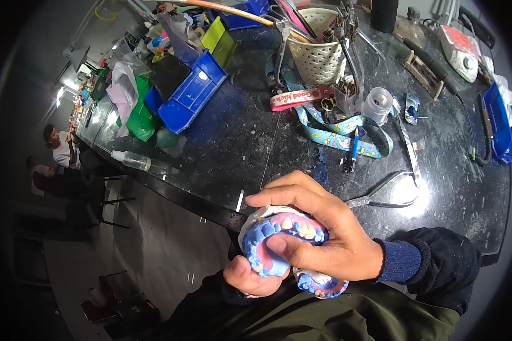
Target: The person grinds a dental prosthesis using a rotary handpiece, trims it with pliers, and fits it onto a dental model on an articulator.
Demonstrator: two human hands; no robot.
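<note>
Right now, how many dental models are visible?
2: the upper model, in the right hand; the lower model, just below that hand in view. Others may be hidden.

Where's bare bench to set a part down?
Two patches of black bench: one beyond the right hand, between the blue bin and the blue lanyard; another between the pliers and the blue tray at far right. Crowded: around the white basket, with the lanyard and clear cup close by.
</note>
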